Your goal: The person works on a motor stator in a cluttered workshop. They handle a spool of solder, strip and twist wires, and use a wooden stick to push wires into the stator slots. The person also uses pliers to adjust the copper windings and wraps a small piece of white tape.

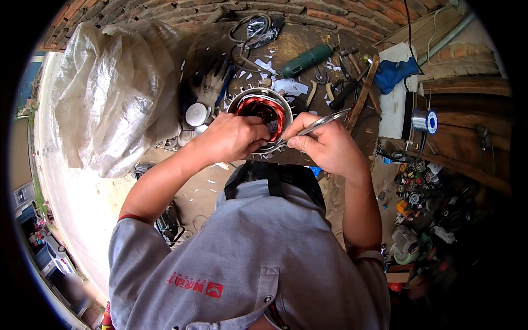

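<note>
A round metal motor stator with a finned outer wall stands at the near edge of the workbench. Red copper windings line its inside. My left hand reaches over the near left of the rim, fingers curled together at the windings; what they pinch is hidden. My right hand is closed around a slim, silver metal tool, whose looped end points up and right. The fingertips and the tool's tip meet the near right rim of the stator. The tool's exact kind is not clear.
Behind the stator lie a green power tool, pliers, a work glove and paper scraps. A wooden stick lies right, near a solder wire spool. Clear plastic sheeting bulges at left. Motor parts pile on the right floor.
</note>
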Available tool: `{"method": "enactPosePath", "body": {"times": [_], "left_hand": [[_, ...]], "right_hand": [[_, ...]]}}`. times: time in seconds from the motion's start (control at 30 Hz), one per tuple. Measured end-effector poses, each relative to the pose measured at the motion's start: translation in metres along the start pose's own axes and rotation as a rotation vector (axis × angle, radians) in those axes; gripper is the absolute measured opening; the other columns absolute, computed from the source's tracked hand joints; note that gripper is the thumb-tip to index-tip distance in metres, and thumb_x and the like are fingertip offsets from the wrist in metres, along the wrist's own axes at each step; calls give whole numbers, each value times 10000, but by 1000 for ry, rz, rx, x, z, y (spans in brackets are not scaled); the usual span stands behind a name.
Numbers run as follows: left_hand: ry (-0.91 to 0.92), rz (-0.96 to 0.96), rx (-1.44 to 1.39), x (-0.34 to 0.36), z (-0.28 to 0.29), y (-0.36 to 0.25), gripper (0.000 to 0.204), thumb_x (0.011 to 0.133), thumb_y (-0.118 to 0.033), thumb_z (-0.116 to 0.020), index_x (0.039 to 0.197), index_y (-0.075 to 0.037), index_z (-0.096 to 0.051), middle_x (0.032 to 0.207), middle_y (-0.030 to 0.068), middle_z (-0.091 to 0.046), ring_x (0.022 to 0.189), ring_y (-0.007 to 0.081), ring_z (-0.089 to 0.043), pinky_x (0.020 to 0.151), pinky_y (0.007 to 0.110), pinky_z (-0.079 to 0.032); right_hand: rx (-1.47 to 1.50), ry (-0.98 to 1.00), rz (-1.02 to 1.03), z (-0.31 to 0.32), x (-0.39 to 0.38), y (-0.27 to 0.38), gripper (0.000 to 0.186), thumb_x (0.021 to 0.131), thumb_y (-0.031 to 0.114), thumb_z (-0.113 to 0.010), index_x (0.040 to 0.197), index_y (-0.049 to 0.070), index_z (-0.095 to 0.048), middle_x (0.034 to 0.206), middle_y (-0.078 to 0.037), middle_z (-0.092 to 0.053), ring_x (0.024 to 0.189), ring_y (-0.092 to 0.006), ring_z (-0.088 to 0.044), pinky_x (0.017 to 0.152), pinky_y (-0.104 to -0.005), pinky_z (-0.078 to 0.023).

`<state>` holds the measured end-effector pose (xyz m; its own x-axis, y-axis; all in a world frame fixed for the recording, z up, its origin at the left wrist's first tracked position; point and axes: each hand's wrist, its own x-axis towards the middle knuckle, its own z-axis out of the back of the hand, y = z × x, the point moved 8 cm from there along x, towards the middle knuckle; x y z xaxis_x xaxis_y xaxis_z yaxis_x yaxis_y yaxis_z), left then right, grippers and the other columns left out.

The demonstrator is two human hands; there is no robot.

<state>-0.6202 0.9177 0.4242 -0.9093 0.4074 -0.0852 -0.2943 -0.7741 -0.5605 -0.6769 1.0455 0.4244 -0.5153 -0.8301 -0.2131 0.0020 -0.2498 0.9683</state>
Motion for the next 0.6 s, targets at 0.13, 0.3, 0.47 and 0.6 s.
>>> {"method": "enactPosePath", "body": {"times": [0.13, 0.3, 0.47, 0.6], "left_hand": [[-48, -10, -57, -4, 0, 3, 136, 814, -168, -703, 933, -111, -671, 854, 43, -646, 726, 290, -650, 583, 412, -503], [-43, 19, -55, -6, -2, 4, 128, 812, -160, -703, 925, -113, -670, 862, 37, -648, 737, 290, -653, 601, 408, -513], [-28, 40, -61, -5, -2, 3, 116, 815, -172, -684, 910, -110, -660, 870, 42, -657, 770, 297, -662, 641, 425, -532], [-64, 28, -69, -6, -1, 4, 119, 814, -157, -692, 918, -107, -666, 874, 43, -654, 753, 299, -655, 622, 418, -523]], "right_hand": [[172, -66, -63, 0, -2, -9, 58, 915, -9, -594, 970, -20, -609, 932, -73, -663, 808, -119, -650, 739, -266, -521], [53, -87, -74, 11, 6, -3, 44, 931, 7, -579, 965, -18, -589, 902, -80, -658, 785, -113, -645, 723, -265, -521], [-106, 23, -3, -2, 15, 6, 23, 923, -6, -561, 942, -11, -571, 900, -76, -656, 779, -109, -638, 723, -272, -520], [161, -146, -135, 7, 3, -4, 24, 909, 15, -578, 918, -7, -580, 788, -59, -646, 741, -126, -646, 667, -285, -523]]}}
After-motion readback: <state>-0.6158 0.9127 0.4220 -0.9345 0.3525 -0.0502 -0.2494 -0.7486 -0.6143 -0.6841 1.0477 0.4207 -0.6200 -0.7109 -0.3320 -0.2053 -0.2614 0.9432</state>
